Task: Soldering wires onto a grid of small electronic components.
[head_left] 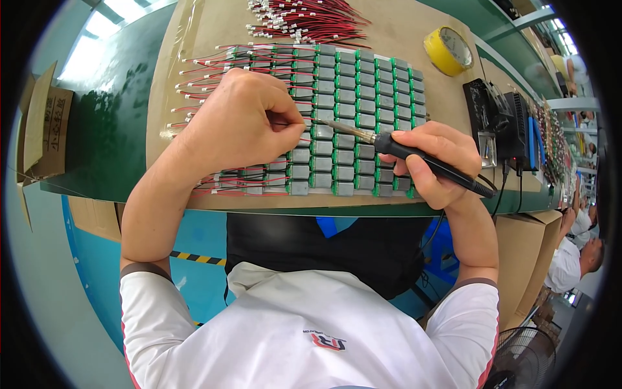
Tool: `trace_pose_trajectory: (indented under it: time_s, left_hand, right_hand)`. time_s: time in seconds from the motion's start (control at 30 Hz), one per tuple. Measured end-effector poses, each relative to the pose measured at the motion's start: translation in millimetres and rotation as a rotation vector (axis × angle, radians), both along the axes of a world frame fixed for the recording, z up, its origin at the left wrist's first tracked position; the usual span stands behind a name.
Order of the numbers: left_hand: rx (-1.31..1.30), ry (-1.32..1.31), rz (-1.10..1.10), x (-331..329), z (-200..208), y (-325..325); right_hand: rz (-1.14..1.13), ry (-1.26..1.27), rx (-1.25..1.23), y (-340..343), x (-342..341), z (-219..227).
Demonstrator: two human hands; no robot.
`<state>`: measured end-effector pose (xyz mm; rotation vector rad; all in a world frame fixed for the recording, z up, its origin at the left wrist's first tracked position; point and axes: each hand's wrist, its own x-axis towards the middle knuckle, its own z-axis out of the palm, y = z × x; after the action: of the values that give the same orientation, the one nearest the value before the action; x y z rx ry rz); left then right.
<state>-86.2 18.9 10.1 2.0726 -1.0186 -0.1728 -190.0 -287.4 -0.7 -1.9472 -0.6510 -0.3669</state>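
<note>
Rows of small grey battery cells with green circuit boards [343,157] lie side by side across the bench in front of me. Red and black wires with white connectors [194,84] run out from the cells on the left. My left hand [249,117] is closed in a pinch over these rows, with a thin red wire between thumb and forefinger. In my right hand [440,162] is a soldering iron [414,154] with a black handle, held like a pen. Its metal tip points left and reaches the cells just beside my left fingertips. Whether it touches the wire I cannot tell.
A bundle of red wires with white connectors [304,23] lies at the far side. Yellow tape roll [448,50] sits at far right, near a black soldering station [515,126] with cables. Cardboard boxes [48,126] stand left and below right. Other people [570,262] sit farther right.
</note>
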Motion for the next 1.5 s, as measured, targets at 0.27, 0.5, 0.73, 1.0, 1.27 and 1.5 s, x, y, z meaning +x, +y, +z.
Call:
trace_pose_trajectory:
  time_s: [0.27, 0.5, 0.73, 1.0, 1.27, 1.5]
  left_hand:
    - [0.005, 0.032, 0.014, -1, 3, 0]
    - [0.009, 0.044, 0.007, 1, 0, 0]
    - [0.013, 0.064, 0.013, 0, 2, 1]
    - [0.064, 0.050, -0.098, 1, 13, 3]
    - [0.065, -0.067, -0.253, 9, 2, 9]
    - [0.058, -0.088, -0.232, 6, 0, 8]
  right_hand:
    - [0.018, -0.032, -0.037, -4, 2, 1]
    - [0.010, 0.000, 0.009, -3, 3, 10]
    - [0.083, 0.083, 0.001, -12, -5, 6]
    - [0.096, 0.122, 0.059, -9, -7, -1]
    - [0.106, 0.091, 0.101, -8, -3, -3]
    - [0.115, 0.092, 0.080, -8, -3, -3]
